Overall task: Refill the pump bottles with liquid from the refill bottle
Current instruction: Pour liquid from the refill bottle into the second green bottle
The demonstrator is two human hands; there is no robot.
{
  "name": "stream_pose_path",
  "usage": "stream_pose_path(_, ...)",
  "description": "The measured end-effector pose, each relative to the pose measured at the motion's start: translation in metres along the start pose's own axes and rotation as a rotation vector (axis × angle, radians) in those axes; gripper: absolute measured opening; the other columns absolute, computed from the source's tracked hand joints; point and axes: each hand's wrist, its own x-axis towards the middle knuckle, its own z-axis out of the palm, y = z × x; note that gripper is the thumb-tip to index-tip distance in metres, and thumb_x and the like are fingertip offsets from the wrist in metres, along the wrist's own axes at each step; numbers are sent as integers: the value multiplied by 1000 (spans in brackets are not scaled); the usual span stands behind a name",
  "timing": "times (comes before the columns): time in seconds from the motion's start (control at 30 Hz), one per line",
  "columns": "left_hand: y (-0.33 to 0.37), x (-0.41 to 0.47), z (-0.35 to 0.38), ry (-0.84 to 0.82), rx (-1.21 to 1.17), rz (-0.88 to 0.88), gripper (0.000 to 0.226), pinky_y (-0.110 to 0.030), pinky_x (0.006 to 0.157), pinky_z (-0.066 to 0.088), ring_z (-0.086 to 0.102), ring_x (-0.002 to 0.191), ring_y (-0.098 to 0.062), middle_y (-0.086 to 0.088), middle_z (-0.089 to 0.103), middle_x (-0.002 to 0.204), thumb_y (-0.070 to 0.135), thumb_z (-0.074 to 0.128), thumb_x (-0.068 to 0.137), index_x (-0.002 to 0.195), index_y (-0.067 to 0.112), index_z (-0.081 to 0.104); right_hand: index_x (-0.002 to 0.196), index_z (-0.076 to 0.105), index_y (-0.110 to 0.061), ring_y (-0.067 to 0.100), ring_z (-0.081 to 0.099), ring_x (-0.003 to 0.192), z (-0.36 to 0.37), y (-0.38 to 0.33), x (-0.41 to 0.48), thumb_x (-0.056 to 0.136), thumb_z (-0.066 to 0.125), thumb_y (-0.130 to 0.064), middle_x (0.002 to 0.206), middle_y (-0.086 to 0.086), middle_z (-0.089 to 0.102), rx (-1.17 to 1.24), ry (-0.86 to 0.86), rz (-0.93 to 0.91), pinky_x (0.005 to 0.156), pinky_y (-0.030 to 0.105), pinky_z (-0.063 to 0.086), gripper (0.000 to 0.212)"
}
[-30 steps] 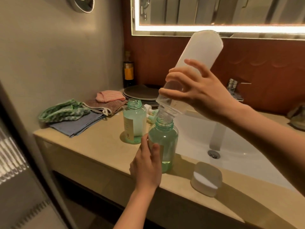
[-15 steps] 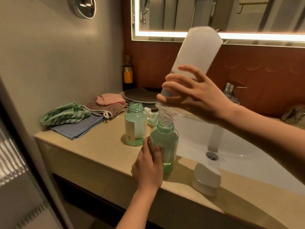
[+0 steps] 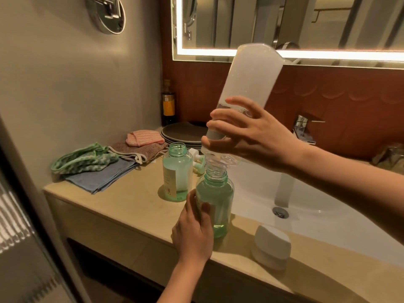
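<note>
My right hand (image 3: 251,136) grips a tall translucent refill bottle (image 3: 249,82), turned neck down, its mouth set in the opening of a green pump bottle (image 3: 215,197) on the counter. A little clear liquid sits in the refill bottle near my fingers. My left hand (image 3: 194,232) wraps the near side of that green bottle, which stands upright without its pump. A second green bottle (image 3: 177,171), also uncapped and partly filled, stands just behind to the left. White and green pump heads (image 3: 196,160) lie behind the bottles, partly hidden.
A white cap (image 3: 271,246) rests near the counter's front edge, right of the bottles. The white sink basin (image 3: 306,206) and tap (image 3: 305,127) lie to the right. Folded cloths (image 3: 98,169), stacked plates (image 3: 183,132) and a dark bottle (image 3: 168,103) fill the back left corner.
The refill bottle has tipped a little more upright over the green bottle, and the view has shifted slightly. Both hands keep their grips.
</note>
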Motion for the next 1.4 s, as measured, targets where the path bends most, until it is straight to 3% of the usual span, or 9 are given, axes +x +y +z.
stream_pose_path(0.1,0,0,2,6,10,8,101,-35,91,37,52,117,-30,-9,55,130,77,-1,69,142,17,35,118,58,-21,30,57,109,2,-1,-1,86,56,-5,112,11,62,3,17,18,110,42,22,36)
stream_pose_path(0.43,3,-1,0,13,-40,18,113,-26,82,31,51,119,-25,-3,54,132,87,-13,63,142,21,33,120,52,-21,29,48,112,7,-4,-7,90,45,-8,112,12,61,68,42,63,111,42,18,33)
stream_pose_path(0.63,4,-2,-3,-32,-94,48,102,-27,82,36,54,114,-20,4,56,128,89,-2,66,140,28,31,119,59,-18,36,56,107,3,-16,-24,84,31,-8,111,16,61,195,-63,304,101,46,23,46)
stream_pose_path(0.77,4,-5,-8,-110,-100,35,94,-40,89,46,56,112,-20,6,55,127,91,26,64,138,33,25,124,55,-17,39,51,107,0,-29,-34,72,39,-1,115,17,57,283,-147,524,97,47,27,57)
stream_pose_path(0.87,5,-6,-11,-180,-8,12,107,-43,98,42,46,123,-24,0,45,138,78,61,58,142,34,11,123,54,-19,33,48,105,-3,-43,-39,61,40,11,112,12,55,416,-183,692,91,44,35,70)
stream_pose_path(0.93,3,-5,-12,-172,-7,-3,109,-44,102,40,42,127,-24,0,42,140,69,73,55,139,40,9,124,52,-21,28,45,101,-1,-49,-45,61,54,14,110,9,52,530,-208,784,86,37,32,73)
stream_pose_path(1.13,-16,2,-26,-157,-16,-62,105,-44,98,44,45,123,-22,2,48,131,74,70,41,129,47,18,127,44,-20,16,47,102,-5,-59,-54,55,79,-2,113,1,52,1135,-103,1084,85,34,44,82)
stream_pose_path(1.2,-26,8,-35,-146,1,-83,107,-45,95,46,49,119,-23,0,52,127,76,69,40,129,40,22,127,41,-22,11,51,102,-7,-64,-51,54,86,-7,114,-6,54,1293,-76,1186,83,25,46,87)
stream_pose_path(1.4,-50,23,-54,-72,133,-71,105,-45,102,37,37,122,-24,-7,46,128,56,78,55,139,15,30,132,31,-29,10,58,100,-9,-87,-37,58,88,-22,114,-8,54,1559,-124,1267,82,27,53,94)
